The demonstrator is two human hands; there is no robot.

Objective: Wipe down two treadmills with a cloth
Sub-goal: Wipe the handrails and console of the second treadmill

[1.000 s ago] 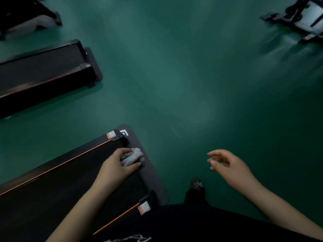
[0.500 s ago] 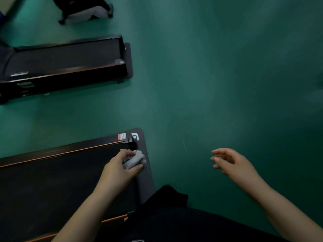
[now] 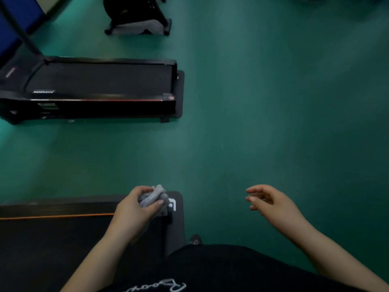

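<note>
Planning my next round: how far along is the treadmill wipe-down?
Nothing shows as finished. In hand: the left hand grips the grey cloth at the end corner of the near treadmill; the right hand hangs free. Left: the far treadmill, with no hand on it.

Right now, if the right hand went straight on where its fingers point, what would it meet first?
Probably the end of the near treadmill, just before the cloth in the left hand; depth is unclear.

One treadmill [image 3: 52, 239] lies just left of the person [image 3: 210, 268]; a second treadmill [image 3: 101, 81] lies ahead of it, apart, another machine [image 3: 136, 17] beyond.
</note>
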